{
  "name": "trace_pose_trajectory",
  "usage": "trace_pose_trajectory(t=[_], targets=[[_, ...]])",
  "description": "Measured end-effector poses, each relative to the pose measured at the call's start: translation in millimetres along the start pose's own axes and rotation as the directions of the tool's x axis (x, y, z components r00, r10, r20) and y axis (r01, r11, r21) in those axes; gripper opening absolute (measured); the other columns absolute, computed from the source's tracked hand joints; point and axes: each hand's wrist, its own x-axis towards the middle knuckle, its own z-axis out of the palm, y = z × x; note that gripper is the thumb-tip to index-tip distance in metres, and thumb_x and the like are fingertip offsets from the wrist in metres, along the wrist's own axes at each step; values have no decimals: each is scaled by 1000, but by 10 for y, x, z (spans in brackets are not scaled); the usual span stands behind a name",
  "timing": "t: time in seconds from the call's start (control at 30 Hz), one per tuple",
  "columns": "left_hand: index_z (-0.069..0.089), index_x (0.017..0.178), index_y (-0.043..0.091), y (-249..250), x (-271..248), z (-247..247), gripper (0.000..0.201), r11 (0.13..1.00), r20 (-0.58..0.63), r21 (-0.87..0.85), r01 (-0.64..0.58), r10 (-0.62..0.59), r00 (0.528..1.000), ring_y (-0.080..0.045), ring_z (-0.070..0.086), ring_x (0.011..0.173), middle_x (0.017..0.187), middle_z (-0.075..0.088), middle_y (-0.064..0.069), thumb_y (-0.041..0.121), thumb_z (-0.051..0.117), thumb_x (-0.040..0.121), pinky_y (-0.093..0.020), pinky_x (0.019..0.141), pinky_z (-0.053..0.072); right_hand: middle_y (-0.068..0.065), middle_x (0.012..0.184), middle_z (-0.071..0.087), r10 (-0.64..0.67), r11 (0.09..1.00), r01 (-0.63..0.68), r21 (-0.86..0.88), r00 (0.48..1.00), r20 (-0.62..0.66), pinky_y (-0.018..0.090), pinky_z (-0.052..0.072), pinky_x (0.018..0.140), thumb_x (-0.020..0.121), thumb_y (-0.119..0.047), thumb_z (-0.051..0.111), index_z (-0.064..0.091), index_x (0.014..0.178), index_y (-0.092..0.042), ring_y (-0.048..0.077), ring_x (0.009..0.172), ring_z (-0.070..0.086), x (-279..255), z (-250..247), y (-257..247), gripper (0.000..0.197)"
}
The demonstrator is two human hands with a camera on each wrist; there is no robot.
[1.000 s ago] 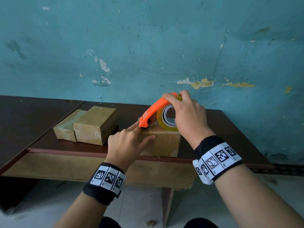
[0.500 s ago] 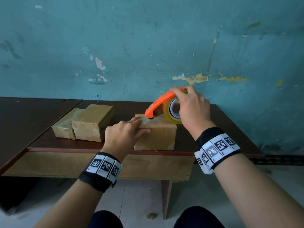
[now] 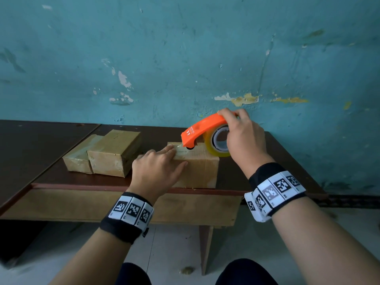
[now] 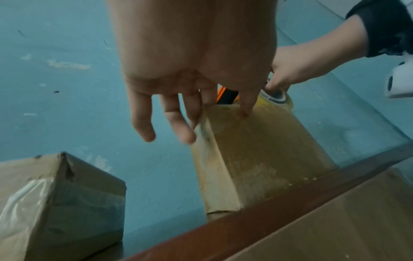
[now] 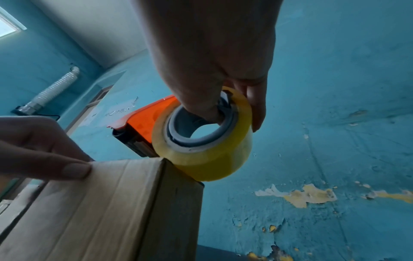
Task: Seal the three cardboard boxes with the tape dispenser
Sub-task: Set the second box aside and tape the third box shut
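pressing left hand (image 3: pixel 157 169) on box (image 3: pixel 202 171)

Bare forearms — black wristbands (image 3: pixel 125 221) bearing white square-code tags.

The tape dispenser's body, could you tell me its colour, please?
Bright orange; the tape dispenser shows best in the head view.

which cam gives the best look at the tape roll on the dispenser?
Right wrist: the tape roll fills mid-frame, core and yellow rim clear, touching the box edge. Head shows it side-on, half behind the right hand. Left wrist catches a sliver.
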Motion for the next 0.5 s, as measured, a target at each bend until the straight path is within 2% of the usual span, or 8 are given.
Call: trace_pose_trajectory(t=[0.07, 0.17, 0.27, 0.33, 0.4, 0.5], targets=[[79, 107, 22, 62, 8, -23, 63, 998, 8, 55, -14, 13, 1000, -27, 63, 109, 120, 76, 8, 71, 42, 91, -58, 100, 44, 15, 104, 56, -2, 999, 2, -33, 1000, 11, 38, 50, 57, 95, 3, 56, 54, 132, -20, 34, 68, 61, 20, 4, -30, 43], [77, 111, 13, 227, -4, -12, 79, 994, 41, 112, 5, -10, 999, -26, 56, 126, 122, 74, -1, 76, 36, 90, -65, 113, 27, 15, 105, 56, -10, 998, 11, -66, 1000, 18, 42, 56, 59, 95, 3, 57, 52, 134, -20, 34, 68, 62, 14, 19, -35, 46], [69, 127, 2, 374, -43, 79, 95, 995, 68, 89, 48, -54, 996, -27, 50, 141, 137, 67, -12, 81, 33, 87, -63, 120, 21, 16, 103, 55, -18, 995, 20, -101, 1000, 17, 40, 52, 56, 93, 4, 56, 53, 134, -20, 35, 66, 60, 15, 29, -64, 48], [63, 136, 4, 413, -47, 123, 96, 996, 76, 73, 43, -49, 996, -26, 46, 145, 145, 62, -12, 81, 34, 87, -58, 122, 21, 16, 100, 53, -25, 993, 27, -119, 1000, 16, 35, 42, 53, 89, 7, 54, 56, 131, -18, 34, 62, 56, 20, 29, -110, 49], [62, 136, 9, 448, -36, 141, 87, 998, 86, 56, -15, 11, 996, -27, 52, 140, 141, 64, -8, 79, 40, 87, -52, 120, 27, 17, 98, 53, -34, 989, 37, -140, 999, 25, 34, 37, 53, 86, 9, 53, 57, 129, -18, 33, 61, 55, 38, 29, -154, 50], [68, 124, 8, 503, -17, 127, 80, 999, 108, 20, -30, 28, 994, -30, 63, 124, 125, 72, -10, 75, 50, 84, -47, 111, 41, 16, 101, 52, -30, 987, 38, -158, 998, 55, 36, 41, 54, 87, 9, 51, 55, 128, -17, 34, 64, 57, 64, 28, -195, 49]])
